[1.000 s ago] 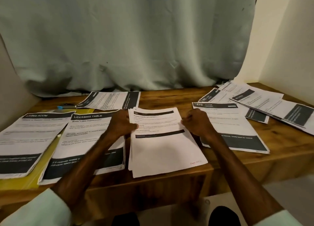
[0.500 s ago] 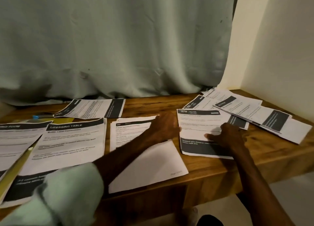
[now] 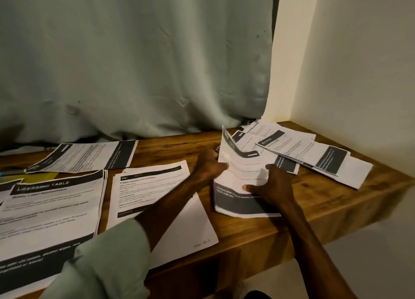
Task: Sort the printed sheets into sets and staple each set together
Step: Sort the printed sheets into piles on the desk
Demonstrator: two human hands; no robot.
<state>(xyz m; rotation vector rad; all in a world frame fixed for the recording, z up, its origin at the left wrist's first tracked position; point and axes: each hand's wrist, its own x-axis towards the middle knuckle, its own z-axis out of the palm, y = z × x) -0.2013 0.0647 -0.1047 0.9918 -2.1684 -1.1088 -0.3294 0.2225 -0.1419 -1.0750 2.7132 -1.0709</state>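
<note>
On the bench (image 3: 318,200), piles (image 3: 56,209) look part-sorted, prob. no stapling yet. Your left hand (image 3: 208,164) pinches a sheet (image 3: 233,148); right hand (image 3: 274,184), fingers spread, pins its stack (image 3: 235,203).

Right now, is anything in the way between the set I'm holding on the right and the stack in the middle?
Nothing visible. The right set, gripped by your left hand with your right hand resting on it, lies beside the middle stack with only bare table between. Just your left forearm crosses that stack.

Legible print on the sheets
"DRESSING TABLE" heads the dark banner of the sheet stack (image 3: 51,209) at the table's (image 3: 314,200) front-left; other print is blurred.
</note>
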